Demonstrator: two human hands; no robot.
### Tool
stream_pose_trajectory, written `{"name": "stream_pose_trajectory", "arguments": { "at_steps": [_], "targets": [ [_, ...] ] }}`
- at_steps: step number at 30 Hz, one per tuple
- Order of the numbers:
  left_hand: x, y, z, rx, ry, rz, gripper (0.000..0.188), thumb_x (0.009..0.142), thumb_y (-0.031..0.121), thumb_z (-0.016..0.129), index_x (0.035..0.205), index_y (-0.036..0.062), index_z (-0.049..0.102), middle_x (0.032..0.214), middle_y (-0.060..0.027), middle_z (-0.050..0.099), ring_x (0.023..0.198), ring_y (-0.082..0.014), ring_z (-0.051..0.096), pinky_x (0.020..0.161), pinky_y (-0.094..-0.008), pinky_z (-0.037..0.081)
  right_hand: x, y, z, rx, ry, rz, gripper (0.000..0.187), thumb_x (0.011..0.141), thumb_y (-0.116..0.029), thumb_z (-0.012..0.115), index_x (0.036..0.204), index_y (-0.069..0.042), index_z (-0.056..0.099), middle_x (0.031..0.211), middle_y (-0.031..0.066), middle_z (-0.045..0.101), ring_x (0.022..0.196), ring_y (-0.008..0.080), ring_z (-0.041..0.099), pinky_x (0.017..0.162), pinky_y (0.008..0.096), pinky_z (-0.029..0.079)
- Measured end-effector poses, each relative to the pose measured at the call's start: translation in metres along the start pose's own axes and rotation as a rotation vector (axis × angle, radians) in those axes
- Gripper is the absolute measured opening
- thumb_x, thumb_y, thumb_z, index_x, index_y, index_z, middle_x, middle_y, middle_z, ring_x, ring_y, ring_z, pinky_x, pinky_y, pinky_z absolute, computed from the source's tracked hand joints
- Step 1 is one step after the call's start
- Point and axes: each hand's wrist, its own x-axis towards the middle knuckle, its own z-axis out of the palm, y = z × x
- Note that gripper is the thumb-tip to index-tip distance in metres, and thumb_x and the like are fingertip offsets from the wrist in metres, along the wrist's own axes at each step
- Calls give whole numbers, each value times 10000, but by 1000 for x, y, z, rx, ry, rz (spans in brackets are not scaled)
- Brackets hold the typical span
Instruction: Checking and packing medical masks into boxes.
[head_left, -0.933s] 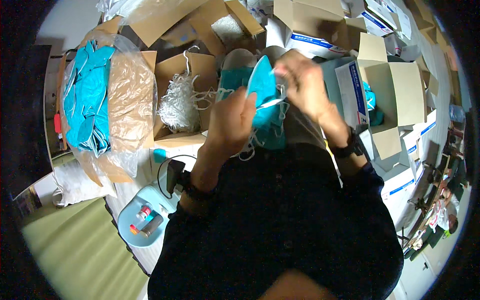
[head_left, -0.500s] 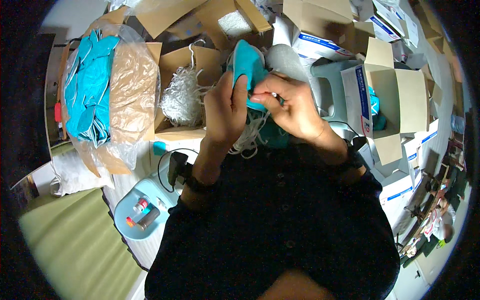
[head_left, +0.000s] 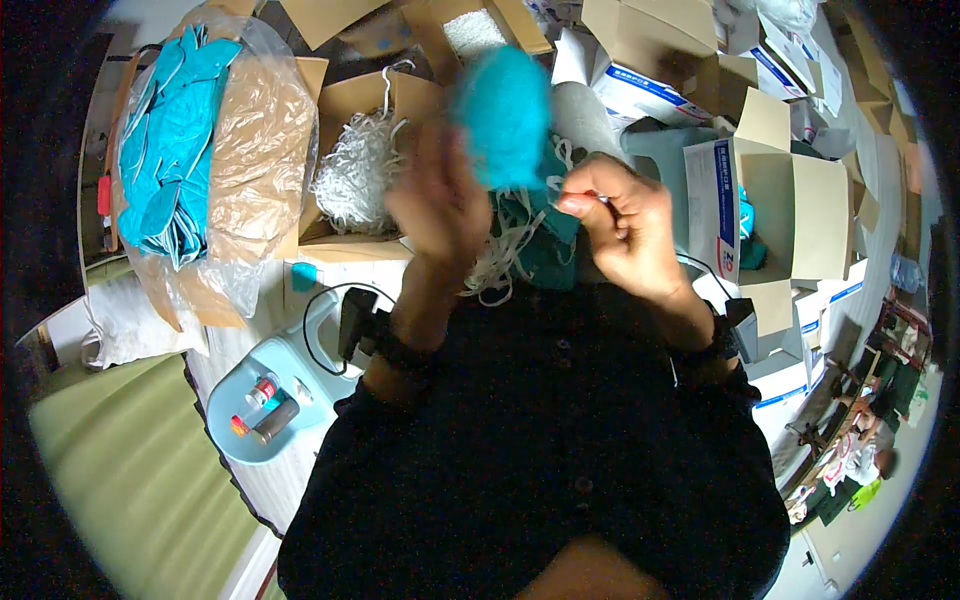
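Note:
In front of my chest, a rounded teal fabric piece (head_left: 505, 118), smeared by motion, rises out of my left hand (head_left: 440, 200). That hand is closed on its lower left edge; the fingers are blurred and partly hidden behind the fabric. My right hand (head_left: 628, 228) is closed in a pinch, thumb against forefinger, on a thin white strap (head_left: 556, 184) just right of the teal piece. Below and between my hands hangs a tangle of white straps (head_left: 500, 250), over a darker teal cloth (head_left: 550, 258).
Left stands a plastic-lined carton (head_left: 255, 150) of flat teal pieces (head_left: 175, 150). Beside it, an open box (head_left: 345, 250) holds a heap of white strips (head_left: 355, 180). A light blue stool (head_left: 235, 405) carries small bottles. Open cartons (head_left: 820, 205) stand right; a grey roll (head_left: 585, 120) lies beyond.
The teal piece has swung up and now shows its rounded face. My right hand has drawn away to the right from it, and the left has shifted slightly left.

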Motion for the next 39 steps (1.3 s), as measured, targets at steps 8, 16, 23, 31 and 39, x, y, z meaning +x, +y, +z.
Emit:
{"name": "stream_pose_trajectory", "arguments": {
  "at_steps": [8,16,23,31,39],
  "targets": [
    [33,-83,-50,-387,-162,-463,121,896,116,546,918,15,608,757,20,569,695,-62,478,589,-234,401,-13,28,-3,-147,-532,-73,72,814,-73,655,815,-2,645,799,121,646,718,262,627,629,349,484],
    [20,-50,-35,-730,-507,-797,225,851,161,488,902,15,651,819,-61,654,691,-132,576,659,-237,443,24,67,34,-713,-354,301,180,783,-165,710,843,-18,625,776,120,645,658,224,617,589,325,457],
    [-6,-20,-4,-430,-779,-376,262,797,254,711,872,9,655,751,-83,663,683,-156,620,635,-281,482,5,61,24,163,-250,243,72,817,-9,642,840,-54,591,707,-4,570,668,31,500,566,205,415],
    [-29,-2,6,-373,-770,-235,167,793,187,688,833,30,648,717,-161,623,615,-264,613,554,-348,453,1,54,21,392,-199,350,84,850,30,597,880,-48,607,745,-40,561,712,28,502,625,204,415],
    [-6,11,-55,-141,-540,23,63,811,84,640,838,26,642,697,-141,597,599,-278,572,543,-341,436,0,82,-16,-42,126,132,98,774,80,599,774,-16,614,696,33,599,663,107,547,626,253,452]
  ]
}}
